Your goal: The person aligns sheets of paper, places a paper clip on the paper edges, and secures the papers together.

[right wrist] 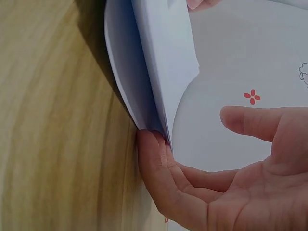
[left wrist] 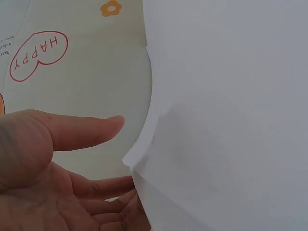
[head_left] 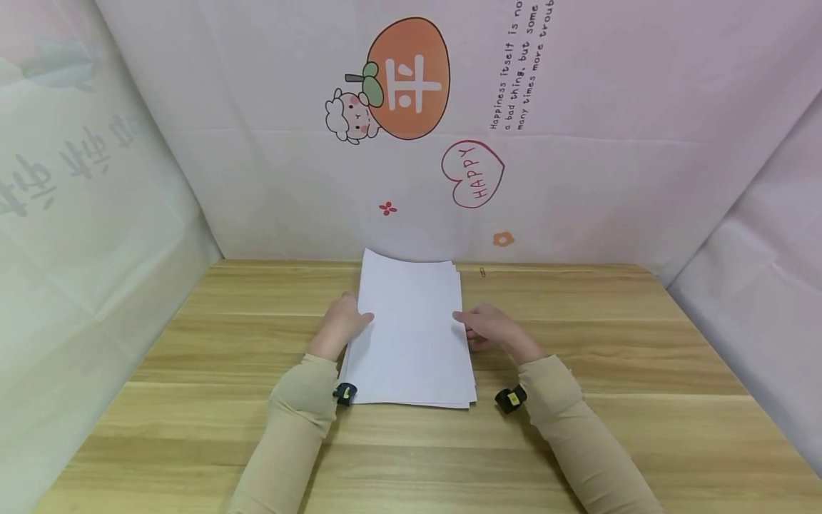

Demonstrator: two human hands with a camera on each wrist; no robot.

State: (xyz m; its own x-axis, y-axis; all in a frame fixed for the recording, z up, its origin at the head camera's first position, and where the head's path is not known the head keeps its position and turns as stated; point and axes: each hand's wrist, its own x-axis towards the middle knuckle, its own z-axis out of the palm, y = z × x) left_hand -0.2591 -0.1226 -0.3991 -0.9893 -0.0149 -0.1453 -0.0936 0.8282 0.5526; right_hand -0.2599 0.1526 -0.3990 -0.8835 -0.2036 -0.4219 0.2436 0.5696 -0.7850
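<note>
Pale printed cloth enclosed a wood-grain table, the back panel bearing a red heart outline lettered HAPPY. Near the middle of the table, towards its far edge, a stack of white paper lay between the person's two hands. Its far left corner rose in front of the cloth; whether the whole stack rested on the wood could not be told.

The left hand was at one long edge and the right hand at the other, well apart. Neither was clamped: in the wrist views both thumbs stood clear of the paper, while the right hand's fingers touched the edges of the sheets.

Progress looked partial. The sheets were gathered into one pile and roughly matched along their sides, but corners stepped out at the near edge and at the far right, and the right wrist view showed a gap between layers. Evening up those edges seemed to be what was left.
</note>
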